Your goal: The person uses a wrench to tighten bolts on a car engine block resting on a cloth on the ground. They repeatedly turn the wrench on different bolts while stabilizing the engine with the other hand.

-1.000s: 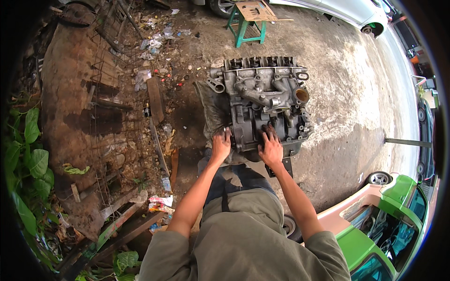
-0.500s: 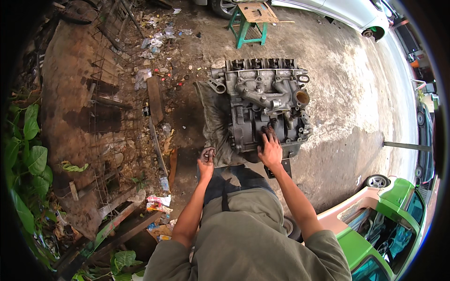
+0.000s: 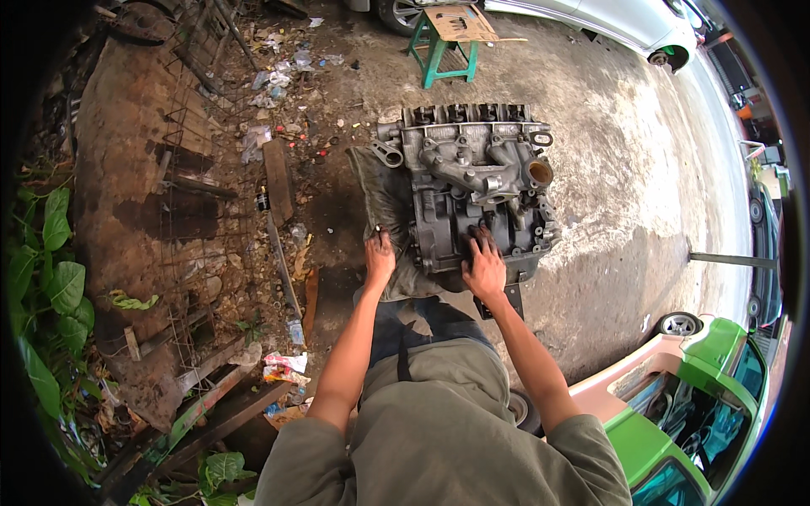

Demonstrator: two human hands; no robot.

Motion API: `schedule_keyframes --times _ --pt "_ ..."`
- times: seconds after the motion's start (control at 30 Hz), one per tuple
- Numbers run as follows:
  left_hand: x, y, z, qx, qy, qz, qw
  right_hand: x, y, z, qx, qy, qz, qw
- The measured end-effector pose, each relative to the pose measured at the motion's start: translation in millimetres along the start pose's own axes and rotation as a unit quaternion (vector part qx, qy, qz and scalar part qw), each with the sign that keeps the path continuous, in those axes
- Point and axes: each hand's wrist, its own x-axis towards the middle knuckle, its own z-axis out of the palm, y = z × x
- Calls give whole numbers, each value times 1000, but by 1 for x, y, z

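While the right hand (image 3: 484, 268) lies on the near side of the engine block (image 3: 440, 221), fingers spread and blackened fingertips touching the dark casting, the left hand (image 3: 380, 253) is raised just beside the block's left side, apart from it and from the other hand. The left fingers are curled in; whether they grip anything small, I cannot tell. The engine sits on the ground in front of the person's legs, on a grimy grey cloth (image 3: 368, 187) that spreads out to its left. A branched metal manifold (image 3: 460, 171) runs across the upper part of the engine, and a bracket (image 3: 387, 153) with a round eye juts from its left side. Beyond it stands a green stool (image 3: 434, 61) carrying a wooden board (image 3: 483, 32), near a silver car (image 3: 620, 25).
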Motion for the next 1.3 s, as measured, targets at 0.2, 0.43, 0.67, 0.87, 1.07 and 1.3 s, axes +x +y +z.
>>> schedule_keyframes --times 0.2,0.43,0.67,0.87,1.07,1.3 --pt "32 3 5 -82 -39 7 996 -1 2 2 -16 28 -19 999" --pt "51 24 0 -193 -64 -79 976 -1 5 4 -19 30 -34 999" --pt "73 9 15 -223 -168 -170 945 1 4 4 -6 8 -12 1000" --pt "64 21 13 -95 -88 22 991 2 3 3 -12 1 -11 1000" --pt "82 27 3 -211 -216 -166 939 1 3 3 -8 2 -9 1000" --pt "87 33 12 -151 -234 -167 946 2 3 1 -10 1 -16 1000"
